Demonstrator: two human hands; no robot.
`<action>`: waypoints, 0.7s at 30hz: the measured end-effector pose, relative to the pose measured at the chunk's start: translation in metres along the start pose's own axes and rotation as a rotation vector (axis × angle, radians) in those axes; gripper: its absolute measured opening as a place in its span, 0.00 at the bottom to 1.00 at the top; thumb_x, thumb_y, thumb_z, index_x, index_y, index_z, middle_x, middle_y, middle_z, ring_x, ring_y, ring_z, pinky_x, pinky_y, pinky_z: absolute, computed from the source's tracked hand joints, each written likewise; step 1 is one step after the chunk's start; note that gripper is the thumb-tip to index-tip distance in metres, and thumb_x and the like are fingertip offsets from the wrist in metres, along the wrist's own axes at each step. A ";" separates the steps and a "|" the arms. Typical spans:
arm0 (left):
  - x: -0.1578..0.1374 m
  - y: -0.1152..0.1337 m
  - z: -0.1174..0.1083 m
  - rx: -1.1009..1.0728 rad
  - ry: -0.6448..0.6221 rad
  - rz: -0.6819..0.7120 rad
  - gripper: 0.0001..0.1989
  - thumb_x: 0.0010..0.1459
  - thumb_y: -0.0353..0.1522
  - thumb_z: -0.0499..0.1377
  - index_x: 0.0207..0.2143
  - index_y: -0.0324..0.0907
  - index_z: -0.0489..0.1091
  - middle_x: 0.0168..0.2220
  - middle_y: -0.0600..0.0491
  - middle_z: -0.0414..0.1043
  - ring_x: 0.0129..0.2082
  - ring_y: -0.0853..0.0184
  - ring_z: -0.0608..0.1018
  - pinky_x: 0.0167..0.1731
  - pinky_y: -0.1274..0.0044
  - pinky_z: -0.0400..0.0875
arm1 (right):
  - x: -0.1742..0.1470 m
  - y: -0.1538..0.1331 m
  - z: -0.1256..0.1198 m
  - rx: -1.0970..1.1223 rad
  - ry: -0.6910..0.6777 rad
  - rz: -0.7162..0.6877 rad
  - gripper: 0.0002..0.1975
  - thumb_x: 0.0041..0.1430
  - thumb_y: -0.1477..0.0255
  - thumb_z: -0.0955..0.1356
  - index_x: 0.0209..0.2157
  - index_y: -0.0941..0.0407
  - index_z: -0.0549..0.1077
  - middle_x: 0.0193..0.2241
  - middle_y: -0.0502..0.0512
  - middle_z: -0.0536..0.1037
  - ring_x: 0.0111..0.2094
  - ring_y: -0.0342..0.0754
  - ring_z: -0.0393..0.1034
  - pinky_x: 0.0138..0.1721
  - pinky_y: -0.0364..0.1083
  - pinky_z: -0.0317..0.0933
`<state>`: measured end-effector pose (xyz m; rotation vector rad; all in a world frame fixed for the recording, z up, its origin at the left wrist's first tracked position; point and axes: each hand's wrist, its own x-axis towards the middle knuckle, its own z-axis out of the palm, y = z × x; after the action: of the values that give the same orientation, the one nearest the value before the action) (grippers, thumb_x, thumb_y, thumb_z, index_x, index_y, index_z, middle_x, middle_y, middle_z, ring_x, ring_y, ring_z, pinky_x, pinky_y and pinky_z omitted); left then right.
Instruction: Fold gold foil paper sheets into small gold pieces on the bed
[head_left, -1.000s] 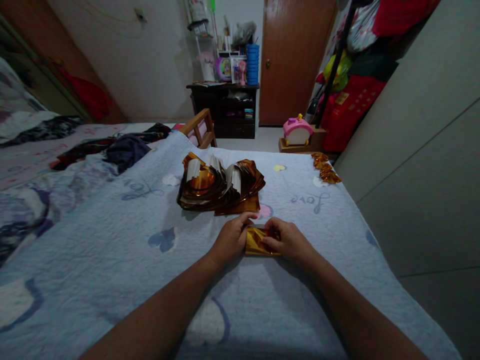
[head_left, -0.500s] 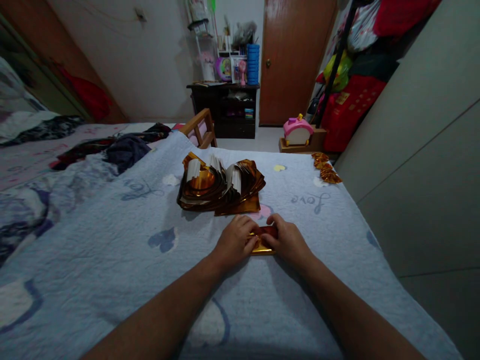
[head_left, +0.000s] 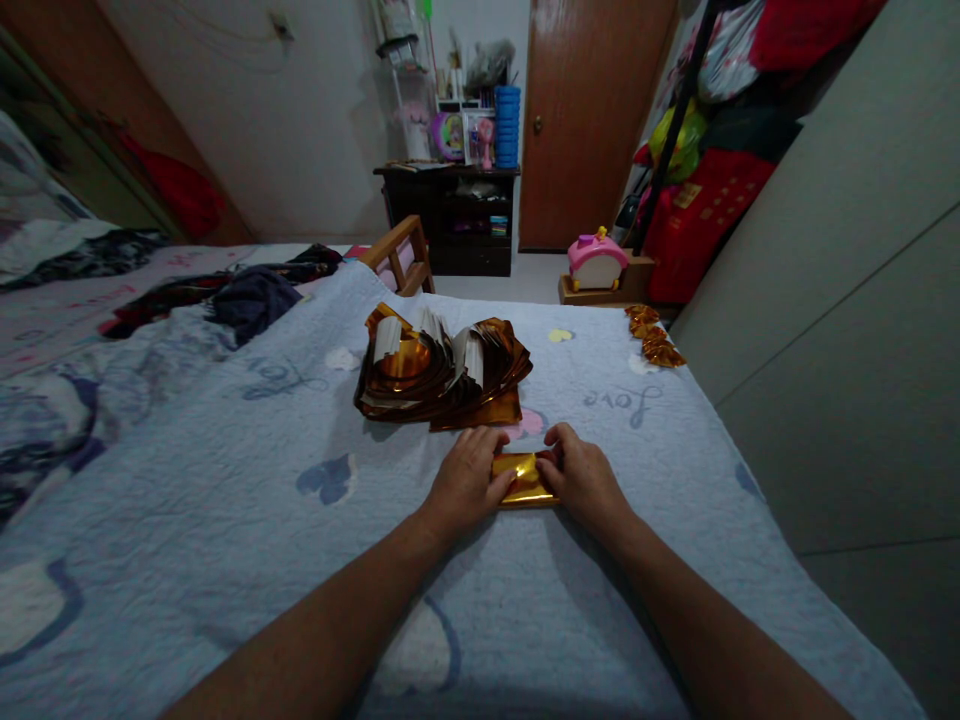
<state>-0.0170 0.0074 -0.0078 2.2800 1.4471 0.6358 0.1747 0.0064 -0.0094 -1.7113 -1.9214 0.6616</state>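
A folded sheet of shiny gold foil paper (head_left: 527, 478) lies on the bed between my two hands. My left hand (head_left: 471, 470) grips its left end, the thumb on top and the fingers curled at the far side. At the right end, my right hand (head_left: 581, 472) holds the foil paper with its thumb and bent fingers. Just beyond them rests a large curled stack of gold foil paper (head_left: 491, 408) with white backing. Several crumpled or folded gold foil pieces (head_left: 661, 350) sit at the bed's far right corner.
A pale blue quilt (head_left: 300, 560) with heart prints covers the bed. Clothes (head_left: 255, 303) lie to the left. A wooden chair (head_left: 405, 255) and a pink toy case (head_left: 598, 262) stand past the far edge. A pale cabinet (head_left: 847, 330) borders the right side.
The foil paper now lies flatter, with its bright gold face showing where a dark raised flap stood. My hands have moved slightly apart along it.
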 end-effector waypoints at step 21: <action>-0.005 0.003 -0.002 0.218 0.042 0.092 0.04 0.61 0.30 0.62 0.39 0.41 0.77 0.39 0.48 0.70 0.42 0.59 0.69 0.43 0.67 0.69 | 0.001 -0.003 -0.001 -0.073 0.040 0.008 0.06 0.56 0.77 0.68 0.31 0.55 0.67 0.27 0.50 0.74 0.28 0.46 0.65 0.31 0.44 0.51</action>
<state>-0.0177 0.0013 -0.0059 2.5260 1.5040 0.5813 0.1728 0.0071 -0.0069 -1.7633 -1.9340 0.5624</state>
